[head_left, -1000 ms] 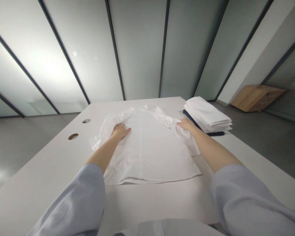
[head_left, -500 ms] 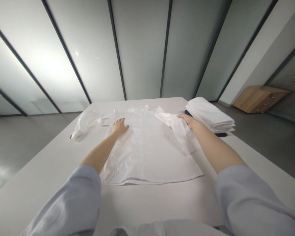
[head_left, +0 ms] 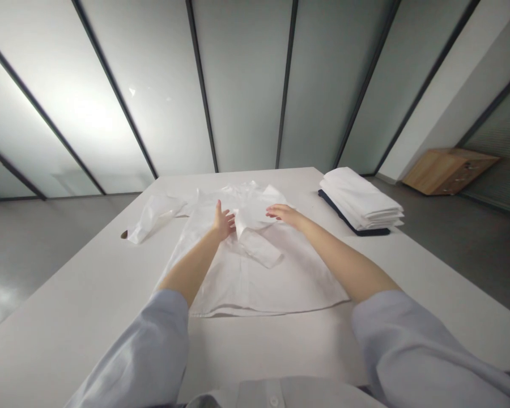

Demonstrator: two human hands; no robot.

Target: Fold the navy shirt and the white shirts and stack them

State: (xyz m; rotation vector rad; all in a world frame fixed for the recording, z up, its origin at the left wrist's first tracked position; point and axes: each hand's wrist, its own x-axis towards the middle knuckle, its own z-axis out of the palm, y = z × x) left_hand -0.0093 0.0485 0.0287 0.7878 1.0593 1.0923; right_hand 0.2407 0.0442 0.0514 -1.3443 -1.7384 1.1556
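A white shirt lies spread on the table, its hem toward me. One sleeve is folded inward from the right, its cuff end resting on the middle of the shirt. Thumb up and fingers spread, my left hand is beside that folded sleeve; whether it touches the cloth I cannot tell. Over the shirt's upper right part, my right hand has its fingers stretched to the left and grips nothing visible. A crumpled, thin white part, apparently the other sleeve, stretches out to the left.
A stack of folded white cloth rests on a dark flat piece at the table's right side. A round hole shows near the left edge of the white table. On the floor at the right stands a wooden cabinet.
The right sleeve has been brought inward across the shirt, and my right hand has moved left and let go. The left sleeve now lies outward. My left hand has shifted right.
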